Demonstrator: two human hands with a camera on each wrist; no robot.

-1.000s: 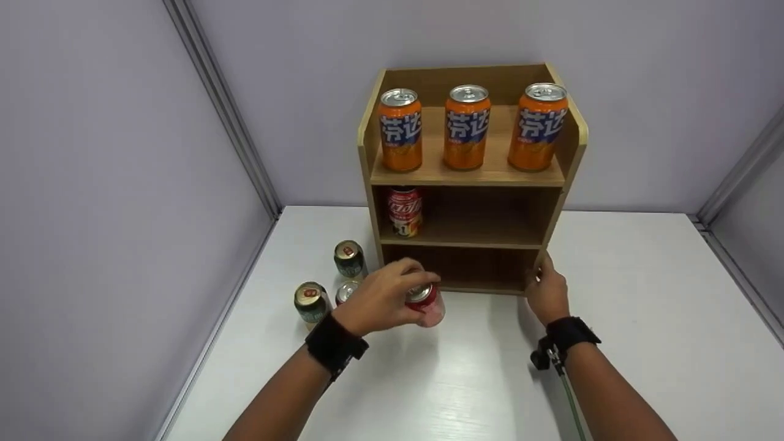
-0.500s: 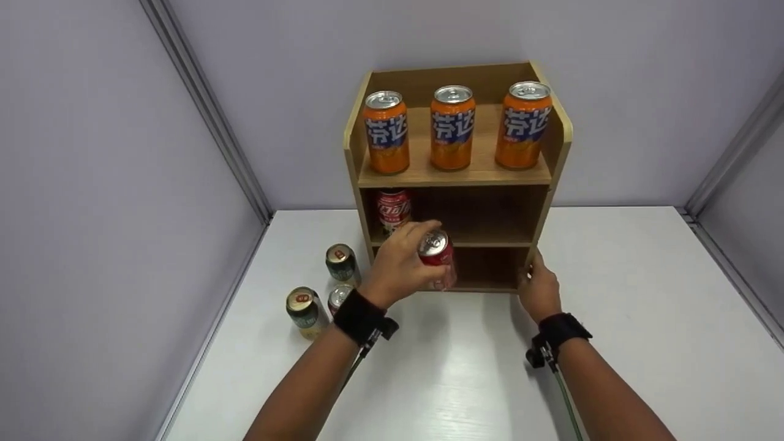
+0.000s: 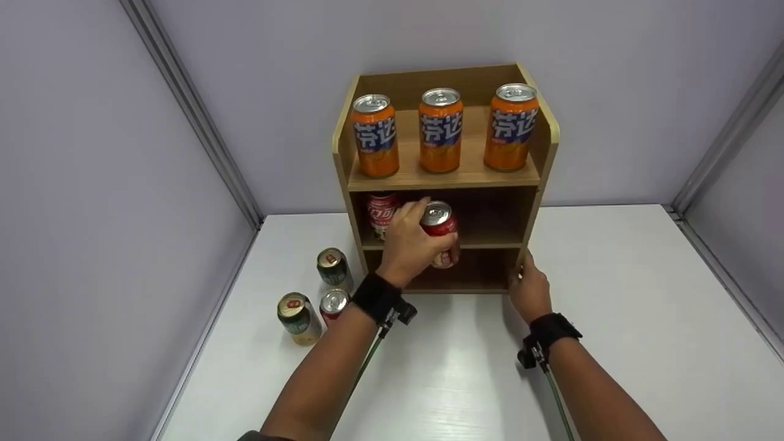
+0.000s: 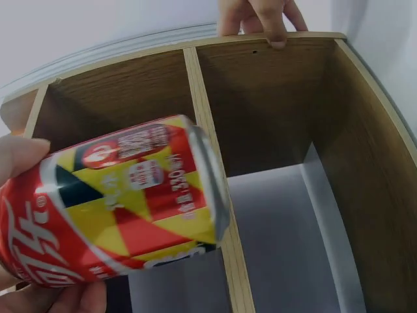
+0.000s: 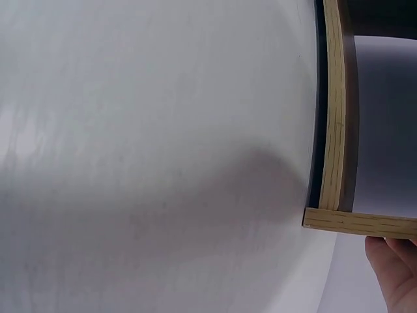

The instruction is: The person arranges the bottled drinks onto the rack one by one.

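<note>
In the head view my left hand grips a red soda can in front of the middle level of a small wooden shelf. The left wrist view shows that can tilted, its yellow and red label up close and its base near the shelf board. Another red can stands at the left of the middle level, partly behind my left hand. My right hand holds the lower right side panel of the shelf; in the right wrist view its fingers touch the panel's outer face.
Three orange cans stand upright on the top level. On the white table, left of the shelf, are two green cans and a red can, partly covered by my left forearm. Grey walls enclose the table.
My left hand has raised the red can from near the table to the middle level. The right hand keeps its hold on the side panel. The head view has shifted slightly.
</note>
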